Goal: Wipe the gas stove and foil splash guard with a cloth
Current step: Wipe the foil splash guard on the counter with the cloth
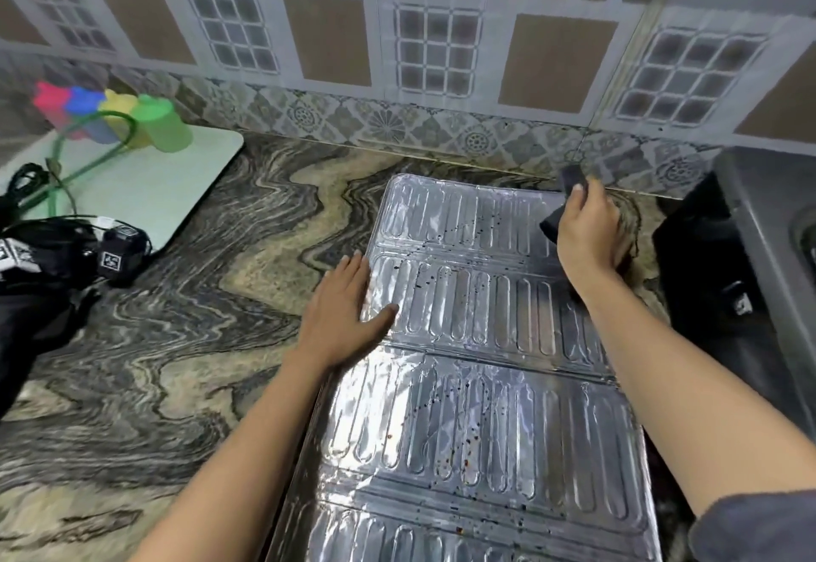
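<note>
Swirled grey-and-tan marble countertop [176, 341] carries the ribbed, speckled silver foil splash guard [477, 407], lying flat. Left hand [342, 314] presses its left edge, fingers spread flat. Right hand [589, 230] clenches a dark cloth [569, 190], seemingly at the guard's far right corner.

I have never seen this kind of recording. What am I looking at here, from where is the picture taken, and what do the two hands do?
There is no machine here: a person works with bare hands, and one camera on the head looks forward and down, so you see their own arms. A ribbed foil splash guard lies flat on a marbled stone counter, spotted with dark specks. The left hand rests open on its left edge. The right hand has its grip closed on a dark cloth at the far right corner. At far left are coloured containers on a pale board, plus black cables. A dark appliance stands at the right edge.
</note>
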The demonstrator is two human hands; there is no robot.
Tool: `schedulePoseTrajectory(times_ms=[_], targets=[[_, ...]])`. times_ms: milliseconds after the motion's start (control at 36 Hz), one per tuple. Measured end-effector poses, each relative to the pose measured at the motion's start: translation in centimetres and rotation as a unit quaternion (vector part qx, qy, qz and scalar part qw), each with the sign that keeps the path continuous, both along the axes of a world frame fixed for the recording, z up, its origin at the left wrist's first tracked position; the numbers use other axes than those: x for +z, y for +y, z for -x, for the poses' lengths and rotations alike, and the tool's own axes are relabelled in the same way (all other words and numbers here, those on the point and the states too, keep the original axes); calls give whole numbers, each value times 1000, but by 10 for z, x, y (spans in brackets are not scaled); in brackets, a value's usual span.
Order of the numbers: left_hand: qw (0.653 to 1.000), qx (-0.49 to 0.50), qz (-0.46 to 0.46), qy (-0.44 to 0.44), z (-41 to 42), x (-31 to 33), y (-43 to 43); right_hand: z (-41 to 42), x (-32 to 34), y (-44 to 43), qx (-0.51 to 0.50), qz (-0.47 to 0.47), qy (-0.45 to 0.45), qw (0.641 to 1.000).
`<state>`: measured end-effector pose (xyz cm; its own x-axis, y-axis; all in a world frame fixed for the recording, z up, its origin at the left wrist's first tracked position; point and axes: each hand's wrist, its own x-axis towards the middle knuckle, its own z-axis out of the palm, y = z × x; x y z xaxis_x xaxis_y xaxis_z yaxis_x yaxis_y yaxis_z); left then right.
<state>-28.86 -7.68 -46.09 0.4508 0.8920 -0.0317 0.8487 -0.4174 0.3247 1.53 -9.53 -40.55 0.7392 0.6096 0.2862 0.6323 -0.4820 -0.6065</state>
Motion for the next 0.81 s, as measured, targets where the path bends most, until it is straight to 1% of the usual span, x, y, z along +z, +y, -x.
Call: schedulePoseTrajectory(times_ms=[56, 111, 167, 250, 528, 806], targets=[[1000, -10, -10, 15, -1, -3, 0, -2, -10, 2, 3, 44, -5, 999], [999, -18, -14, 27, -1, -6, 1, -3, -27, 4, 43, 93, -17, 995], [999, -21, -17, 28, 0, -7, 2, -3, -46, 8, 79, 123, -36, 989], [999, -25, -20, 25, 0, -9, 4, -4, -57, 17, 74, 130, -41, 988], [999, -25, -13, 25, -1, -6, 1, 2, -64, 33, 54, 171, -26, 983], [999, -29, -12, 38, -1, -6, 1, 12, -61, 40, 80, 200, -31, 976]])
